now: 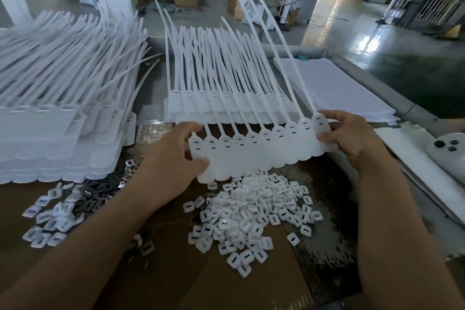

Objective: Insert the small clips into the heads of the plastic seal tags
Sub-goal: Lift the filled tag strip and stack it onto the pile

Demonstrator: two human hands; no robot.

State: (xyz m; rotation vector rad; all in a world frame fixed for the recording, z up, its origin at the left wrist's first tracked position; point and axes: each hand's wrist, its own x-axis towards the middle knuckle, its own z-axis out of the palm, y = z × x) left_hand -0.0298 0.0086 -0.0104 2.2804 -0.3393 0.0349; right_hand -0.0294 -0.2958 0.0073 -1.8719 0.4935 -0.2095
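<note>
A joined strip of white plastic seal tags (261,153) hangs tilted above the table, its slotted heads in a row and its long tails pointing away from me. My left hand (171,166) grips the strip's lower left end, thumb on top. My right hand (349,136) pinches the upper right end. Below the strip lies a heap of small white square clips (254,214), each with a slot. A second, smaller scatter of white clips (50,219) lies at the left, beside dark metal clips (100,196).
A tall stack of tag strips (57,128) fills the left side. Another stack of strips (219,106) lies behind the held one. A pile of white lined sheets (334,88) sits at the right. Brown cardboard (226,284) covers the table. A white device (450,156) lies at far right.
</note>
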